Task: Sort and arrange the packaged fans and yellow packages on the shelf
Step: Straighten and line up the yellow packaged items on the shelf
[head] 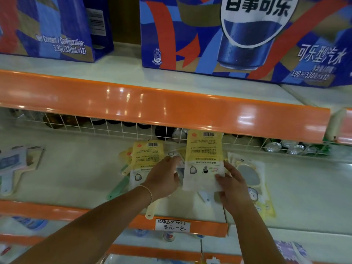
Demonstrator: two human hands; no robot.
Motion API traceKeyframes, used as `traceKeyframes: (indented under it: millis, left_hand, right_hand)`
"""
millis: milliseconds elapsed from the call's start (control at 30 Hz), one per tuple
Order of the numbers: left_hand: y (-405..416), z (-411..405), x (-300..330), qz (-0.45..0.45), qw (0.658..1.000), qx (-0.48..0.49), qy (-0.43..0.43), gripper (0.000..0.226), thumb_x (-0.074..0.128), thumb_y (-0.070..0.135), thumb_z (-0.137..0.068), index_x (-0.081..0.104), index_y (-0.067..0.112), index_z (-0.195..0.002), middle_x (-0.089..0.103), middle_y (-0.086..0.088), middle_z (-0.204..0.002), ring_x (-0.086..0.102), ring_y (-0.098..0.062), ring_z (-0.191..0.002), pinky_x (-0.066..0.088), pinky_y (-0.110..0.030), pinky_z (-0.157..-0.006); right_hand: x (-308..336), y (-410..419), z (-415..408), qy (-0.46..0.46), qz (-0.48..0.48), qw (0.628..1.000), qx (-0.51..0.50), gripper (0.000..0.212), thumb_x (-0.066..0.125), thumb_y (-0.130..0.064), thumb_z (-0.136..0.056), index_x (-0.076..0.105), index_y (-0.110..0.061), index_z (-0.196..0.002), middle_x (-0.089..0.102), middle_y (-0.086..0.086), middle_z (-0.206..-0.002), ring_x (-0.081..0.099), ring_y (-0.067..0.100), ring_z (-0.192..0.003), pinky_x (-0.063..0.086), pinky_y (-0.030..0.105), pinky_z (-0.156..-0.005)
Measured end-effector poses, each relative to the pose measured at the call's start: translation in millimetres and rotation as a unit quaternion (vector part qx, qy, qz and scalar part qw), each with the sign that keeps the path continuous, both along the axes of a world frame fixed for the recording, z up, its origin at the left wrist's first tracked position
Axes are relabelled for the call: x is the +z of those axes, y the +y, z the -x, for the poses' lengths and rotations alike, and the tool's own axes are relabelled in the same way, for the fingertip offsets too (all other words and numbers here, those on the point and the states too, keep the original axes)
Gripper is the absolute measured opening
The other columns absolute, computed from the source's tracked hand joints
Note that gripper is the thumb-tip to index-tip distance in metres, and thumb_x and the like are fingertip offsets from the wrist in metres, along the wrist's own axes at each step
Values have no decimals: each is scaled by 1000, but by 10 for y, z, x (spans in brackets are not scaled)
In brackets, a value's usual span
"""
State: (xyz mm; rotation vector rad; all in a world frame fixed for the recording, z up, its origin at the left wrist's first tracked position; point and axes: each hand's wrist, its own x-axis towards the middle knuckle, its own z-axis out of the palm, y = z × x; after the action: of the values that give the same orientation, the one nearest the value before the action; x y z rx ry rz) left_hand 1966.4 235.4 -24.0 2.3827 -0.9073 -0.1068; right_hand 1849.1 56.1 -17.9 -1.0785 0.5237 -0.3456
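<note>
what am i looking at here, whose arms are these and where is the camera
There is no machine here. One wide-angle camera is worn on a person's head, looking forward and down, so the two bare arms that reach in from the bottom are that person's own.

They stand at a shop shelf with orange edge strips. The right hand pinches the lower corner of a yellow package, which shows its back with a barcode at the top. The left hand rests its fingers on the packets beside it, next to a second yellow package.

A packaged fan lies to the right, and more fans lie at the far left. Behind a white wire rail stand bottles and cans. The shelf above carries large blue cola cartons. A handwritten price tag hangs on the front edge.
</note>
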Motion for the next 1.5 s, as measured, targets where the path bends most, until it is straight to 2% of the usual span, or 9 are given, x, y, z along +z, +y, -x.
traceKeyframes:
  millis: [133, 300, 400, 567, 833, 967, 1200, 1333, 1500]
  left_hand:
    - [-23, -26, 29, -36, 995, -61, -73, 72, 53, 7, -89, 21, 24, -151, 36, -7, -144, 47, -29, -120, 49, -36, -84]
    - [-40, -17, 75, -53, 989, -57, -126, 73, 46, -3, -88, 24, 29, -151, 24, -11, -153, 38, -32, -132, 48, -38, -90]
    - [-36, 6, 87, -65, 981, -62, -172, 69, 51, 2, -88, 32, 28, -149, 37, -11, -142, 49, -30, -118, 44, -31, -75]
    - [-73, -1, 105, -36, 978, -109, -177, 63, 72, 3, -71, 58, 18, -130, 55, -12, -102, 61, -33, -81, 38, -26, -51]
    - [-375, 127, 102, -44, 977, -121, -170, 60, 47, 16, -95, 27, 24, -151, 36, -9, -146, 46, -28, -122, 47, -36, -81]
    - [-511, 181, 27, -70, 976, -144, -144, 59, 39, 27, -100, 13, 23, -153, 27, -6, -151, 37, -26, -132, 49, -38, -88]
    - [-657, 250, -50, -107, 973, -163, -125, 63, 38, 31, -100, 4, 23, -154, 23, -6, -152, 29, -24, -137, 44, -39, -98]
    - [-676, 251, -116, -121, 968, -174, -131, 63, 38, 32, -100, 5, 23, -154, 22, -5, -153, 26, -23, -138, 41, -37, -101]
    - [-598, 218, -157, -121, 968, -172, -135, 63, 41, 32, -99, 10, 21, -153, 23, -6, -152, 28, -25, -136, 41, -40, -101]
  right_hand:
    - [-34, 7, 17, -21, -56, 998, 32, 49, 44, 16, -88, 54, -11, -127, 69, 20, -113, 67, 40, -99, 57, 44, -69]
    - [-82, 26, 11, -30, -67, 996, 54, 50, 42, 15, -86, 54, -9, -128, 66, 22, -119, 62, 42, -110, 49, 57, -92]
    - [-62, 16, 24, -13, -84, 995, 44, 44, 56, 1, -84, 56, -7, -128, 64, 22, -122, 63, 38, -109, 55, 45, -82]
    - [10, -56, 98, -13, -92, 996, 4, 52, 64, -17, -80, 54, -2, -129, 60, 27, -118, 63, 26, -80, 51, 29, -50]
    - [25, -288, 318, -16, -37, 999, -5, 35, 57, 5, -86, 61, -4, -120, 69, 20, -113, 67, 36, -101, 59, 43, -80]
    - [-3, -496, 451, 44, 9, 993, -108, 29, 53, 9, -89, 64, -5, -111, 72, 20, -103, 70, 35, -90, 60, 45, -74]
    - [-136, -872, 630, 171, 135, 954, -205, 28, 57, 4, -89, 66, -17, -105, 73, 9, -93, 70, 28, -83, 58, 42, -73]
    - [-236, -916, 635, 299, 332, 873, -196, 36, 54, -8, -86, 64, -18, -119, 74, 4, -98, 67, 26, -87, 56, 44, -85]
    - [-304, -898, 633, 351, 436, 804, -204, 53, 64, -23, -84, 50, -11, -134, 62, 15, -122, 56, 36, -111, 46, 43, -96]
